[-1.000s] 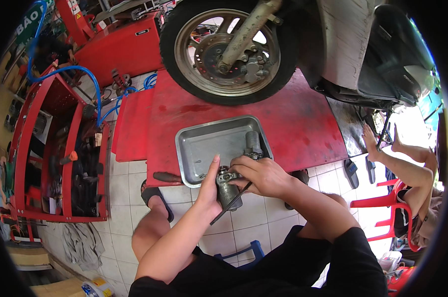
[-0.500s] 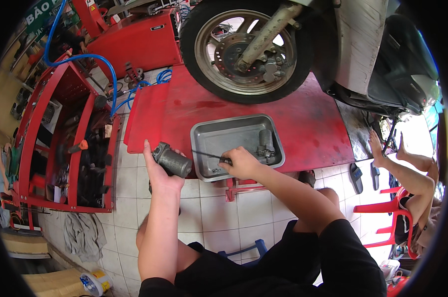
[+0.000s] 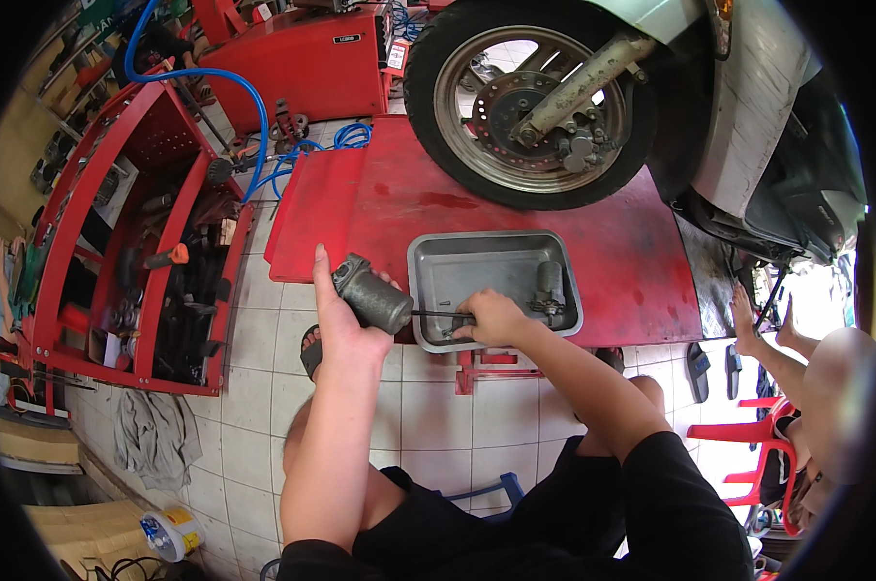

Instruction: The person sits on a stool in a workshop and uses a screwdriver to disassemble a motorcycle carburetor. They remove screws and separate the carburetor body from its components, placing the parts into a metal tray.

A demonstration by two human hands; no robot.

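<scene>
My left hand (image 3: 345, 329) is closed around a grey metal cylindrical motor (image 3: 376, 300), its rounded end toward the right and its bracketed end at the upper left. In my right hand (image 3: 494, 320) is a slim dark screwdriver (image 3: 436, 314), its handle mostly covered by the fingers. The shaft points left, with its tip at the motor's rounded end; whether it touches I cannot tell. Beneath the right hand lies a steel tray (image 3: 486, 237). A second, smaller cylindrical part (image 3: 550, 281) lies at the tray's right side, and small screws (image 3: 445, 304) lie near its left.
The tray rests on a red lift platform (image 3: 641, 290), below a motorbike's front wheel (image 3: 535, 116). A red tool cart (image 3: 147, 378) stands left, with a blue hose (image 3: 254, 97) looping over it. Another person's legs (image 3: 777, 353) and a red chair (image 3: 738, 431) are at right.
The screwdriver's tip has come down from beside the motor's upper edge to its rounded end. The whole view has shifted, so the scene sits farther right.
</scene>
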